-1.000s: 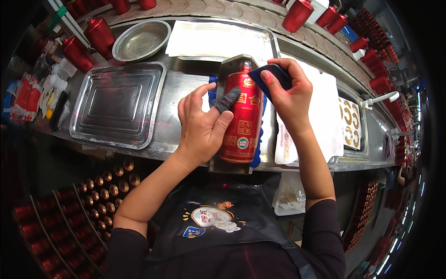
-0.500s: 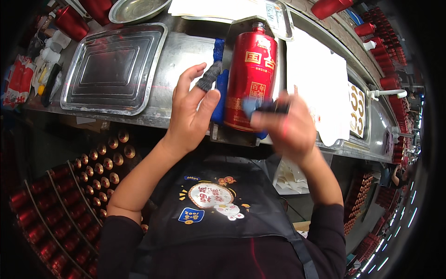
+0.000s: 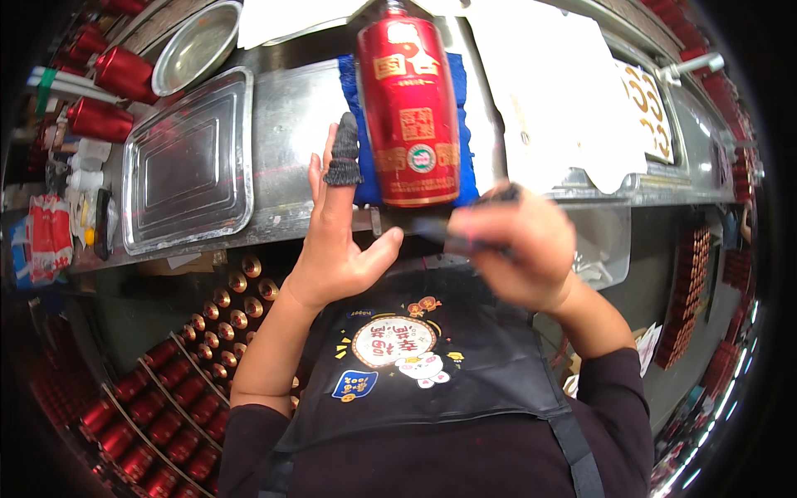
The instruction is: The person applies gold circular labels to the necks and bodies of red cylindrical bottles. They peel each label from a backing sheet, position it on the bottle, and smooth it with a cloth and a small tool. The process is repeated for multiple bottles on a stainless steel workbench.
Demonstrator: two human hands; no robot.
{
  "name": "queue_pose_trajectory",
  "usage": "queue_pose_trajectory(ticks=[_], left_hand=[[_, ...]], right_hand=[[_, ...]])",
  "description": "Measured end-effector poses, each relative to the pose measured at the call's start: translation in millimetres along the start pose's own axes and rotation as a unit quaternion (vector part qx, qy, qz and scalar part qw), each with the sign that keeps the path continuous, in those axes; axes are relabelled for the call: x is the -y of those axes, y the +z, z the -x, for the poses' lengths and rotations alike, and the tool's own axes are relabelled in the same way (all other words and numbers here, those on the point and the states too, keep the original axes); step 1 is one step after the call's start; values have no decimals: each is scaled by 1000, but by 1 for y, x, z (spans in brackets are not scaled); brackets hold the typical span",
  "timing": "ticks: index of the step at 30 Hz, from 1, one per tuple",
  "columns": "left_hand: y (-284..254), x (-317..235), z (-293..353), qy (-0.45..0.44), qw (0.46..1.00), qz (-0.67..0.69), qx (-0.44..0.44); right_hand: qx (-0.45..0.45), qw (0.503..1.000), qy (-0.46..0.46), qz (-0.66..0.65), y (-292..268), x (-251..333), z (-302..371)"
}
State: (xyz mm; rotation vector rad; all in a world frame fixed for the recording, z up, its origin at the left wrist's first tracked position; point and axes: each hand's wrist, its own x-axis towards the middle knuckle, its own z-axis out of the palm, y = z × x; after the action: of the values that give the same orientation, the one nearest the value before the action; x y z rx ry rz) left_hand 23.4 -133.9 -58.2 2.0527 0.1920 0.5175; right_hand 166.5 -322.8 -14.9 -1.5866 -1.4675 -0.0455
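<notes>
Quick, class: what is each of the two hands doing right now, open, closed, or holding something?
Left hand: open, fingers stretched out beside the red bottle, holding nothing.
Right hand: closed around a dark object, too blurred to identify.

Bottle [image 3: 408,108] lying on cloth [image 3: 353,133] (mid-bench); tray [image 3: 187,162] left, bowl [image 3: 195,46] behind tray.

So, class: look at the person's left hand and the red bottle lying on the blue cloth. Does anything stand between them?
Nothing visible does. The left hand is open beside the red bottle, its grey-capped finger reaching onto the edge of the blue cloth just left of the bottle, with no other object in the gap.
</notes>
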Motion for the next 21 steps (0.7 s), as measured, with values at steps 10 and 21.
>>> queue_pose_trajectory(ticks=[10, 21], left_hand=[[19, 5, -21, 22, 986, -159, -38], [23, 12, -19, -60, 997, -28, -44]], right_hand=[[-254, 819, 485, -172, 31, -13, 4], [-264, 857, 399, -192, 33, -23, -6]])
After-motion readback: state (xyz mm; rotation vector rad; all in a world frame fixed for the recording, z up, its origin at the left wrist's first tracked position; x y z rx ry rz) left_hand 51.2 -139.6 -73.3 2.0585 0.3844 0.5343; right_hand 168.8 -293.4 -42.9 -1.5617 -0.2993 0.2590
